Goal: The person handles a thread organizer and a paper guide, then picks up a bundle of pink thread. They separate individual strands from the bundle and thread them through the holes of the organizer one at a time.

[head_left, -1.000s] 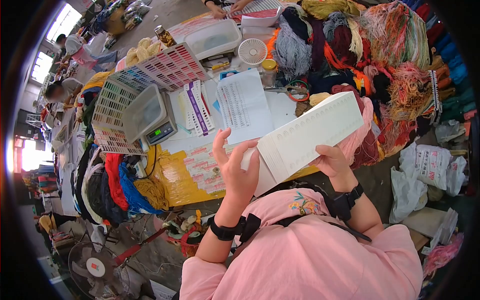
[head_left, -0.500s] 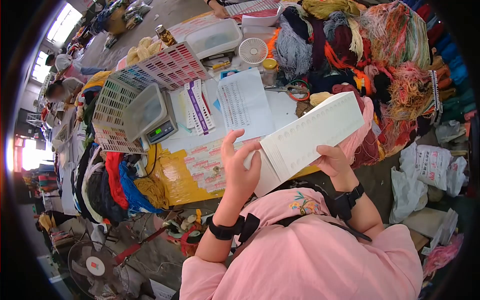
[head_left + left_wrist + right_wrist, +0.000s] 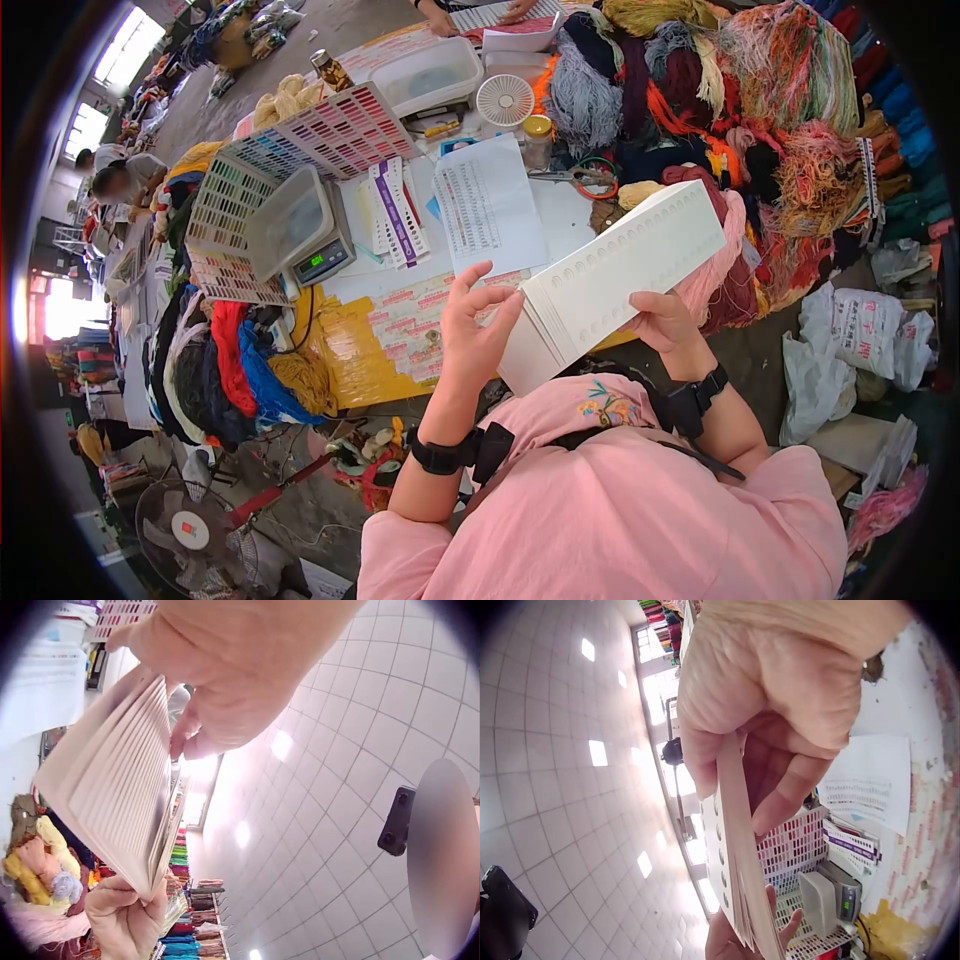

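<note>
A thick stack of white cards (image 3: 630, 265) with a row of punched holes along each long edge is held over the table's front edge. My right hand (image 3: 668, 325) grips its right part, thumb on top and fingers beneath. At the left end, my left hand (image 3: 472, 335) pinches the card edges between thumb and fingers, other fingers raised. There the edges are stepped, and a lower card reaches out toward the body. In the left wrist view the card edges (image 3: 124, 776) are fanned slightly apart. The right wrist view shows the stack's long side (image 3: 739, 817) between thumb and fingers.
Printed sheets (image 3: 490, 205) and purple-white card strips (image 3: 398, 215) lie behind the hands. A scale (image 3: 325, 262) carries a plastic tub (image 3: 290, 228) beside colour-chart panels (image 3: 310, 145). Yarn heaps (image 3: 680, 90) cover the right side; scissors (image 3: 575, 175) and a small fan (image 3: 505, 101) stand nearby.
My left hand has shifted slightly at the card ends, its thumb now nearer the fingertips. The lower card shows more at the left. My right hand keeps its grip.
</note>
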Action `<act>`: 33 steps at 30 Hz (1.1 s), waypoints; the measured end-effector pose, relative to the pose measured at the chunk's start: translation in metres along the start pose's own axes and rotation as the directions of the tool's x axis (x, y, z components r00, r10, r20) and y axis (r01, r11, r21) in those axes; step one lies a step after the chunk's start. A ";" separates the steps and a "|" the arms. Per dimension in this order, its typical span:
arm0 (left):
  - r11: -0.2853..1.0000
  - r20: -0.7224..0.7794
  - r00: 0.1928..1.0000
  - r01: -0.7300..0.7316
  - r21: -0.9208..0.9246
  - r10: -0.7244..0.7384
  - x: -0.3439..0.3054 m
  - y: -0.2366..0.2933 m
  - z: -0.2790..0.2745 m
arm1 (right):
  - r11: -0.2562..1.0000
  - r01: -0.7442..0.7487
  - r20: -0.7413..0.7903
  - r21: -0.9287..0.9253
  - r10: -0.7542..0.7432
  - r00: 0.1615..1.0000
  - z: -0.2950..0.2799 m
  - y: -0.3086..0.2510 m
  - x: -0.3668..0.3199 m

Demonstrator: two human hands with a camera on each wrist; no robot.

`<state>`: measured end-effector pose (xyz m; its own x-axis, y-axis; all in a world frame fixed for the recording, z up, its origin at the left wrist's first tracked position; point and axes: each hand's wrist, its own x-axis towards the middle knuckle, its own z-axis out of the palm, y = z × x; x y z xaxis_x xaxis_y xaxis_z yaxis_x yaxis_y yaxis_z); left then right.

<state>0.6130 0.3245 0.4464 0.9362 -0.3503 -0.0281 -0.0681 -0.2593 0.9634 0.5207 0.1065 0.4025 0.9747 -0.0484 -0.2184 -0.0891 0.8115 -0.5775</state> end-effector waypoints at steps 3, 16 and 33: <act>0.998 0.006 1.000 -0.007 0.055 0.006 -0.002 0.003 -0.001 | 1.000 -0.010 -0.004 -0.013 0.010 1.000 0.002 -0.001 -0.002; 1.000 0.543 0.840 -0.008 -0.006 0.010 -0.005 -0.018 -0.015 | 0.966 -0.218 0.004 -0.141 0.221 0.975 0.001 0.001 0.001; 0.442 0.183 0.946 -0.289 0.849 0.268 -0.037 -0.187 -0.118 | 0.961 -0.152 -0.325 -0.232 0.071 0.943 -0.048 0.059 0.016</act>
<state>0.6317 0.4917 0.2988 0.8044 -0.5651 0.1831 -0.5935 -0.7777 0.2071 0.5208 0.1255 0.3269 0.8462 -0.1776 -0.5024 -0.2810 0.6522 -0.7040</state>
